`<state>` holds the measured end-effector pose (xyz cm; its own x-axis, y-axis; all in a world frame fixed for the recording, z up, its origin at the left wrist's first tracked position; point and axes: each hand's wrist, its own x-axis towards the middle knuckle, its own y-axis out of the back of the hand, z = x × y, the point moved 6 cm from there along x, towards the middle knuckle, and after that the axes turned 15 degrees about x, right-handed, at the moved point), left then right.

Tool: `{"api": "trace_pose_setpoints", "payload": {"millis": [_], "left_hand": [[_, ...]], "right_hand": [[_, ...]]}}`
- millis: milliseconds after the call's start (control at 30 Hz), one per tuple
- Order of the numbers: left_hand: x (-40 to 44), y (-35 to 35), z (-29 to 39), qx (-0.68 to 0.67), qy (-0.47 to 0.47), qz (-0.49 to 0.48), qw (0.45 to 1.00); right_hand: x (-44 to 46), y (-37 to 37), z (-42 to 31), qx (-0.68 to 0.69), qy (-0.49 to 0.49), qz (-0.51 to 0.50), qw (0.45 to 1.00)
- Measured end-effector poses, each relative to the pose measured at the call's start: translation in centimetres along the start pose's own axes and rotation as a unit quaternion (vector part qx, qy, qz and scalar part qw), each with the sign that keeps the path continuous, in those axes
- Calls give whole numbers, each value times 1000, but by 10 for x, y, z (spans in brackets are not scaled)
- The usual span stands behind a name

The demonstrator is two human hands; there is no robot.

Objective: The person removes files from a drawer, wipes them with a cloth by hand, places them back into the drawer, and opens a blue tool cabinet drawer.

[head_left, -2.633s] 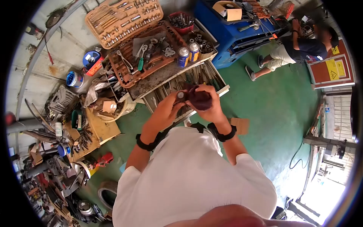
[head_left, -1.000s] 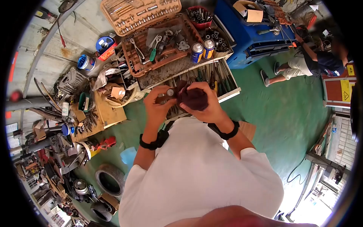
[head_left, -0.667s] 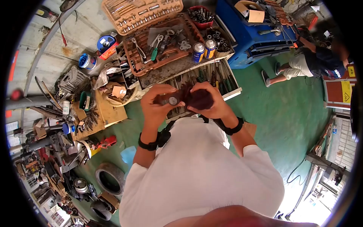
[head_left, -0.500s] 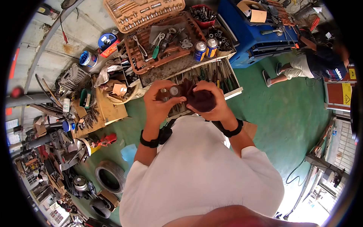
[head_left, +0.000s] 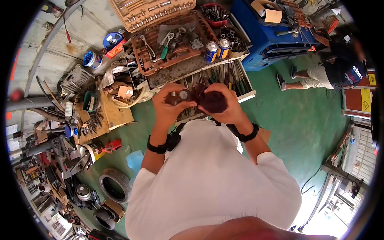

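Tub (head_left: 92, 61), white outside and blue within: up and well to the left of the left hand. Tyre (head_left: 127, 183), one, lying on the green floor (head_left: 127, 145), below and left of the same hand. Blue sheet (head_left: 135, 159), crumpled, just beside the tyre. Open tool case (head_left: 146, 66), orange-brown, up and left of the left hand; green-handled tool (head_left: 164, 52) lying in it, above that hand.

Left hand (head_left: 170, 103), the person's own: thumb and fingers curled, gripping a round-ended piece (head_left: 183, 95). Spray cans (head_left: 211, 52), two, upright side by side, above the right hand. Dark cloth (head_left: 214, 101), bunched, beside the piece; from where I stand I cannot tell whether one runs into the other. Right hand (head_left: 230, 103): closed around the cloth. Drawer (head_left: 247, 96), pulled out, long tools inside, behind and beyond both hands. Blue cabinet (head_left: 256, 50), up and right of the right hand. Second person (head_left: 320, 77), standing farther right, well apart.
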<state>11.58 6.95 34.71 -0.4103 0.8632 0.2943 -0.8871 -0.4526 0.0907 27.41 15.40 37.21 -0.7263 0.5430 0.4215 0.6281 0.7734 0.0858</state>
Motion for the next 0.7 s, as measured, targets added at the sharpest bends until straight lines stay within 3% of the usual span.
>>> {"api": "trace_pose_setpoints", "payload": {"millis": [67,133,200,267,367,433,533,567,700], "left_hand": [[-1,0,0,0,-4,-1,1000],[1,-3,-7,2,48,-10,999],[1,-4,1,16,41,3,999],[4,3,-3,-50,55,51,996],[9,9,2,-41,40,50,997],[8,7,4,-48,47,47,997],[9,0,8,-94,31,43,994],[9,-2,7,-75,20,30,997],[6,-3,-2,-44,-14,28,999]], "right_hand": [[-6,1,2,106,23,26,994],[-3,3,-15,58,34,67,995],[0,2,-1,146,32,78,986],[-3,8,10,22,-26,23,999],[-3,14,22,-15,-30,-4,999],[-1,23,24,173,-33,93,980],[16,23,1,151,1,133,980],[26,13,-5,232,36,106,966],[32,-6,3,253,21,83,964]]}}
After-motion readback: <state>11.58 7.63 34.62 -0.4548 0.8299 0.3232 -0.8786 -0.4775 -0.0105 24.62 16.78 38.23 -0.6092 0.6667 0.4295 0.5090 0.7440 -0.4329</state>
